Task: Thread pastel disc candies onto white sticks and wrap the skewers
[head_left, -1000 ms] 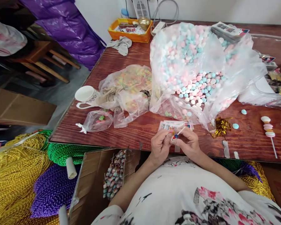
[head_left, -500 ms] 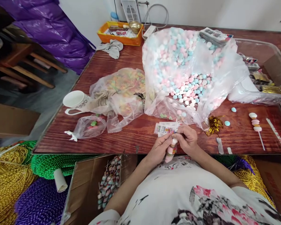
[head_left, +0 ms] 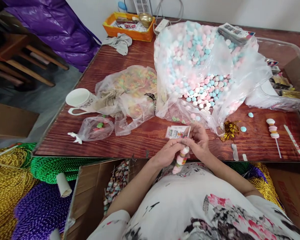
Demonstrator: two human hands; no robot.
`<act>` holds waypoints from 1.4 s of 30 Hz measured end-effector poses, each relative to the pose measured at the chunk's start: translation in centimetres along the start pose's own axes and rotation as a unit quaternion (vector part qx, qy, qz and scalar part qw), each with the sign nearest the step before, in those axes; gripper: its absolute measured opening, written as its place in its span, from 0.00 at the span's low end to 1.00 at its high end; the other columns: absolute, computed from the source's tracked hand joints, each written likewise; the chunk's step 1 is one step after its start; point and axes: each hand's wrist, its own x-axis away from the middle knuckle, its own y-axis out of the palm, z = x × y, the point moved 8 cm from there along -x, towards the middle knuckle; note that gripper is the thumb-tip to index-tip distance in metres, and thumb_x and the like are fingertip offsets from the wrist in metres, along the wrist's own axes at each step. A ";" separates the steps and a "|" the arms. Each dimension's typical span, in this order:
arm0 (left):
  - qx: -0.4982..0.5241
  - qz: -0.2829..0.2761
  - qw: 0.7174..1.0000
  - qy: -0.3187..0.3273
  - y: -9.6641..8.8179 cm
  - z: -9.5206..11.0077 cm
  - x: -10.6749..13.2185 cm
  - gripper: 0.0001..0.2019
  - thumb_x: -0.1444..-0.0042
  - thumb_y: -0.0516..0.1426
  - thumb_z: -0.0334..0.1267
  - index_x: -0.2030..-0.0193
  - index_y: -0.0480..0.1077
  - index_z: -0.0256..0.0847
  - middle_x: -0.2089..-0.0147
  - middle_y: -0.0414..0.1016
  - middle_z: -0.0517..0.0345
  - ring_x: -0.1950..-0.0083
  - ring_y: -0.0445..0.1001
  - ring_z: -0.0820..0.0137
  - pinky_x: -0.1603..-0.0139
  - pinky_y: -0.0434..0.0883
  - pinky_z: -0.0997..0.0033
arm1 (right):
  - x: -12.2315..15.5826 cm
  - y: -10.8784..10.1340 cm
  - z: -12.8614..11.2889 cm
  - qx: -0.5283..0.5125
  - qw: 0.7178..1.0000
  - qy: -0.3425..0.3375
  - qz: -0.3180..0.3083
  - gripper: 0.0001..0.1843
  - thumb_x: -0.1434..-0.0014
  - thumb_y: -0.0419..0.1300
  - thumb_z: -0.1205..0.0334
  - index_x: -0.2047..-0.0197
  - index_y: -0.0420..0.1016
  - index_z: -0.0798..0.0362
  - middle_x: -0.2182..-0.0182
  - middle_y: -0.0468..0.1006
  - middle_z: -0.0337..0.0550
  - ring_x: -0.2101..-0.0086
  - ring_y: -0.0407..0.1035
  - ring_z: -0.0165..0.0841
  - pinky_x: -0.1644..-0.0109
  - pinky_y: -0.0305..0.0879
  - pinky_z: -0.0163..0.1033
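My left hand (head_left: 168, 154) and my right hand (head_left: 199, 141) meet at the near edge of the wooden table (head_left: 145, 136). Both are closed around a candy skewer (head_left: 179, 162) of pink and white discs that hangs down toward my lap. Just beyond my fingers lies a small stack of printed stickers (head_left: 177, 132). A big clear bag of pink, blue and white candies (head_left: 202, 70) stands open behind the stickers.
A white mug (head_left: 78, 100), a bag of coloured sweets (head_left: 132, 90) and a small bag (head_left: 96, 127) lie left. A finished skewer (head_left: 273, 133), loose candies and gold tinsel (head_left: 230, 130) lie right. A cardboard box of skewers (head_left: 115, 190) sits below, beside tinsel rolls.
The candy skewer has swung down from upright between my fingers to hanging below my hands. My hands stayed together at the table edge; the view shifted slightly.
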 end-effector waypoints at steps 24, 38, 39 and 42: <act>-0.044 -0.013 0.998 -0.033 -1.3 -0.7 0.9 0.20 0.46 0.60 0.54 0.71 0.66 0.37 0.78 0.65 0.64 0.82 0.62 0.79 0.81 0.63 0.78 | 0.1 0.4 -4.0 0.352 0.856 -0.286 -0.248 0.18 0.40 0.60 0.62 0.48 0.73 0.34 0.45 0.74 0.39 0.41 0.60 0.45 0.40 0.52 0.56; -0.729 0.056 0.671 0.125 0.5 1.6 0.3 0.13 0.37 0.44 0.36 0.68 0.66 0.39 0.67 0.70 0.51 0.65 0.68 0.63 0.61 0.66 0.62 | 0.8 0.9 1.7 0.492 0.813 -0.067 -0.304 0.11 0.41 0.55 0.63 0.73 0.72 0.55 0.72 0.79 0.45 0.65 0.65 0.36 0.55 0.51 0.47; -0.731 0.068 0.666 0.132 0.5 1.7 0.1 0.13 0.37 0.44 0.36 0.69 0.66 0.39 0.68 0.69 0.52 0.67 0.67 0.64 0.62 0.66 0.62 | 0.6 0.5 1.4 0.495 0.819 -0.069 -0.283 0.11 0.40 0.54 0.63 0.71 0.73 0.55 0.70 0.79 0.46 0.63 0.66 0.37 0.55 0.50 0.47; -0.607 0.048 0.786 0.108 -0.4 1.6 -0.8 0.15 0.37 0.45 0.42 0.69 0.66 0.40 0.72 0.68 0.56 0.71 0.64 0.68 0.68 0.65 0.68 | 0.6 -0.9 -1.0 0.494 0.827 -0.161 -0.213 0.10 0.38 0.54 0.65 0.57 0.74 0.49 0.55 0.79 0.45 0.48 0.64 0.42 0.50 0.49 0.50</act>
